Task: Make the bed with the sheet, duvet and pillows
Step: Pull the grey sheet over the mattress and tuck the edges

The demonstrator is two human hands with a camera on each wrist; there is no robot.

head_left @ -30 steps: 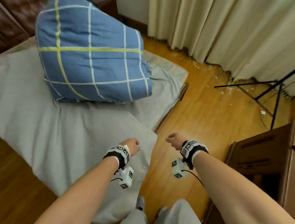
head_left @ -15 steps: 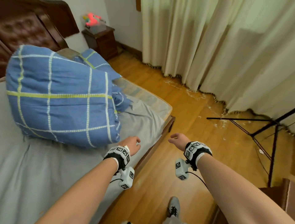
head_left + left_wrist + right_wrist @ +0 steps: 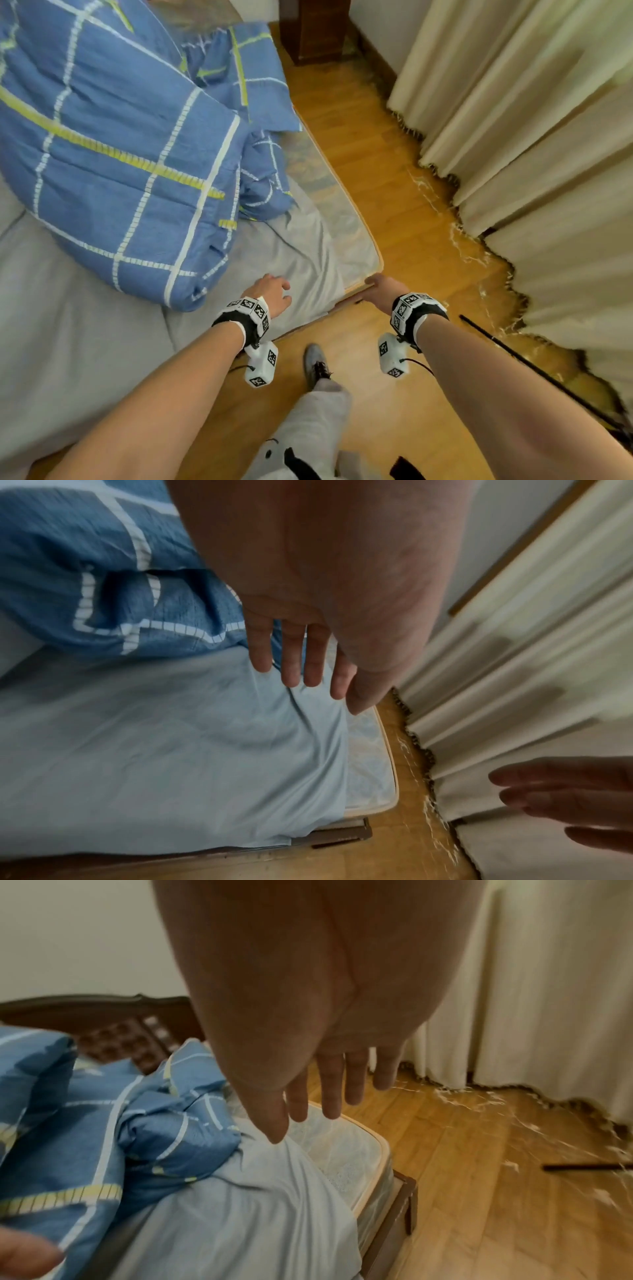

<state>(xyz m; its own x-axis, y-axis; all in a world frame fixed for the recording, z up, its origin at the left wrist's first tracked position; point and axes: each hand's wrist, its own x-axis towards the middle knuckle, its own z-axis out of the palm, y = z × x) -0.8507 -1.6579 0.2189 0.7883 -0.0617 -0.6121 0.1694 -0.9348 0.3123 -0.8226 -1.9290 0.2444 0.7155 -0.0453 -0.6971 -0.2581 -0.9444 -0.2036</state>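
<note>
— Head view first: what fills it, biggest thing down?

— Bed, mostly. A pale grey-blue sheet point(image 3: 85, 342) covers the mattress point(image 3: 356, 233) but stops short of its near right corner, where a strip of patterned ticking lies bare. Heaped on the sheet is a blue duvet point(image 3: 113, 164) with white and yellow grid lines, folded into a thick bundle, and more of the same blue checked fabric is bunched behind it toward the headboard point(image 3: 113, 1026). I cannot tell whether that bunched part is a pillow.

— And the room around it?

— Wooden floor point(image 3: 394, 171), cream curtains point(image 3: 548, 154) hanging to it on the right, a dark nightstand point(image 3: 315, 31) at the bed's head, and a thin black rod point(image 3: 534, 363) on the floor.

— Hands?

— Both arms reach forward, palms down. The left hand point(image 3: 272, 291) is over the sheet near the corner, fingers point(image 3: 291, 653) straight and slightly spread, holding nothing; the left wrist view shows the tips close to a crease, though contact is not clear. The right hand point(image 3: 383, 287) sits at the mattress corner, its fingers point(image 3: 329, 1085) extended and loosely apart, gripping nothing.

— Smallest bit?

— A grey shoe point(image 3: 317, 363) stands on the floor between the forearms.
</note>
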